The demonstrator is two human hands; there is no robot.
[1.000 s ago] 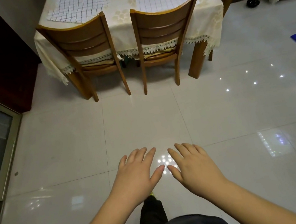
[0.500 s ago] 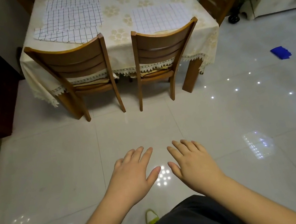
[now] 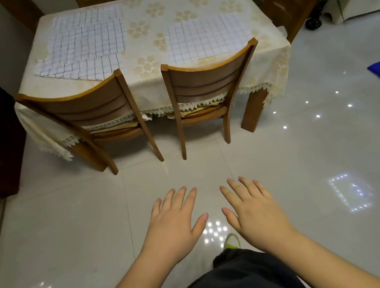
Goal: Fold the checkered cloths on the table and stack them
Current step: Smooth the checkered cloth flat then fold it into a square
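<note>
Two checkered cloths [image 3: 87, 45] [image 3: 204, 38] lie unfolded on the desk [image 3: 149, 80]; nothing is stacked. Left hand [image 3: 174, 223] and right hand [image 3: 251, 208] hover empty, fingers spread, well short of the desk.

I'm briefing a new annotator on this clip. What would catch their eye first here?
Two open bare hands, the left hand and the right hand, held palm-down over the glossy tiled floor. Beyond them, a table with two wooden chairs tucked in carries checkered cloths: an overlapping pile on the left, a single cloth on the right.
</note>
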